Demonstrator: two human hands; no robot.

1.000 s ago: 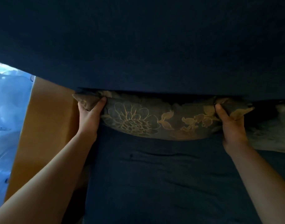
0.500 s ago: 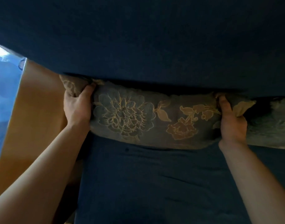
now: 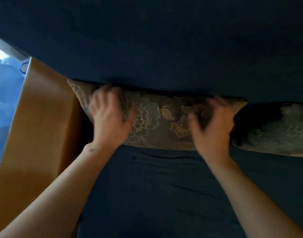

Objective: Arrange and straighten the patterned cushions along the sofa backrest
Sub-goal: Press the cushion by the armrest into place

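A home living room: a dark blue sofa with floral patterned cushions against its backrest (blue as well), a tan curtain beside a bright window.

Cushion – woven cloth, embroidered flowers; sofa backrest – matt navy fabric.

The floral cushion, grey-brown with gold-outlined flowers, stands on its long edge against the dark blue backrest, under both hands: left hand spread over its left end, right hand over its right end. A second patterned cushion lies just right of the right hand, also along the backrest.
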